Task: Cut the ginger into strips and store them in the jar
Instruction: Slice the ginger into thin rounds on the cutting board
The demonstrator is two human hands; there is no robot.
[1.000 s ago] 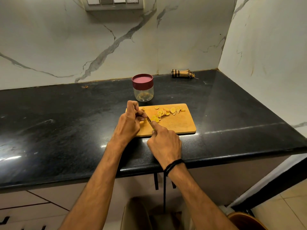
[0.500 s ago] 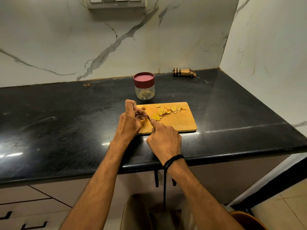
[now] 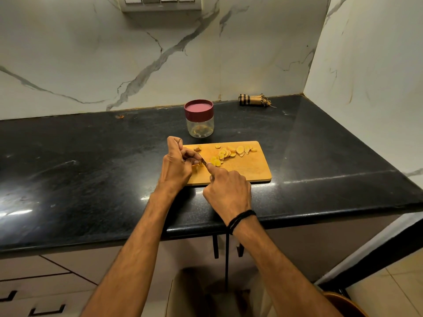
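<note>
black granite counter (image 3: 91,168) runs under a white marble wall (image 3: 68,53) with grey veins, and a switch plate (image 3: 160,3) sits at the top edge. a wooden cutting board (image 3: 249,170) lies near the counter's front edge. at 12 o'clock from the board's left half, just beyond it, stands the jar (image 3: 199,126), clear-walled with its maroon lid (image 3: 198,108) on. a rolled checked cloth (image 3: 253,100) lies against the wall at 1 o'clock from the jar, well apart.

both forearms reach in from 6 o'clock and meet over the board's left end. the left hand (image 3: 176,165) is knuckles-up at 9 o'clock on the board, fingers curled tight, their tips pinning a small ginger piece (image 3: 200,164) to the wood. the right hand (image 3: 229,191) sits at the board's near edge, about 7 o'clock, wrapped round the handle of a knife (image 3: 203,160), index finger stretched forward along the spine. only a short bit of blade shows, between the two hands, right against the ginger piece; the handle is hidden in the fist. a black thread band (image 3: 241,219) circles the right wrist.

cut ginger slices (image 3: 231,152) lie scattered across the board's far side, from its centre toward 1 o'clock, some overlapping. one loose scrap (image 3: 197,148) rests at 11 o'clock, just beside the left knuckles.
</note>
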